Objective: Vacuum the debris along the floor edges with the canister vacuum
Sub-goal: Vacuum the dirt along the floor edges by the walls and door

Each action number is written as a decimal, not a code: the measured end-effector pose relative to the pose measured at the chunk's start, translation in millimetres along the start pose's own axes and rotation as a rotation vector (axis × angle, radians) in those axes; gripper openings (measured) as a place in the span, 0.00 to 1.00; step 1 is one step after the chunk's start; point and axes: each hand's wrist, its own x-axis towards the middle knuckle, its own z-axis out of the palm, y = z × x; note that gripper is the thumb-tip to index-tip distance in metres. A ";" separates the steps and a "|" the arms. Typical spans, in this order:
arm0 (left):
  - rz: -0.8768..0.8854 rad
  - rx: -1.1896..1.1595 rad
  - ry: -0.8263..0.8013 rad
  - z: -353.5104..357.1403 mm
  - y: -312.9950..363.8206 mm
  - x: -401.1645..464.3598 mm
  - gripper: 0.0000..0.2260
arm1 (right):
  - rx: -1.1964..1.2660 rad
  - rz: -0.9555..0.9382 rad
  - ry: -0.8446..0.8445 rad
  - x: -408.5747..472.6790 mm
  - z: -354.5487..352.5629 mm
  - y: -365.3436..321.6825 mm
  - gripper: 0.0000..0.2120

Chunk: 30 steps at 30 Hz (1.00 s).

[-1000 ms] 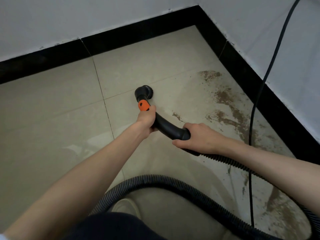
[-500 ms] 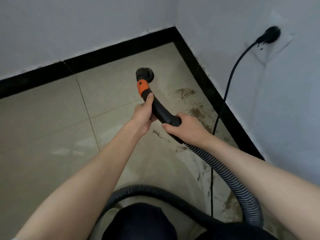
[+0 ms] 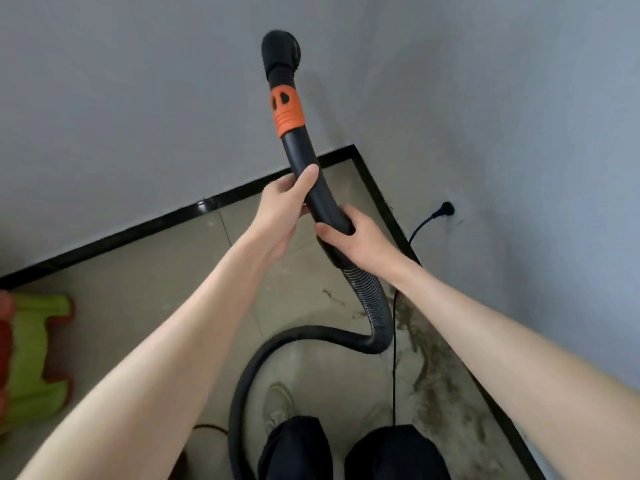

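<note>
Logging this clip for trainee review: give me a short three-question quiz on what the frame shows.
1. True or false: the round brush nozzle is touching the floor.
2. Which hand grips the curved handle nearer the orange collar? A) left hand B) right hand
3. Fill in: the brown debris lies along the black ____ under the wall with the plug.

Key: 1 false, it is raised in front of the wall; 2 A; 3 baseboard.
</note>
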 end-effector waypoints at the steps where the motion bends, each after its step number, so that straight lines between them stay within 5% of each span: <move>1: -0.001 0.033 -0.027 -0.6 20.8 -9.7 0.11 | 0.007 0.004 -0.001 -8.0 -3.9 -17.8 0.13; 13: 0.007 0.158 -0.223 4.3 141.4 -69.0 0.09 | 0.109 0.037 0.046 -69.3 -42.5 -123.2 0.08; 22: 0.337 0.761 -0.254 45.8 184.3 -52.0 0.10 | 0.260 0.057 0.120 -47.4 -52.4 -138.0 0.17; 30: 0.387 1.095 -0.434 38.2 204.7 -4.7 0.11 | 0.543 0.131 0.136 -15.6 -42.8 -162.6 0.12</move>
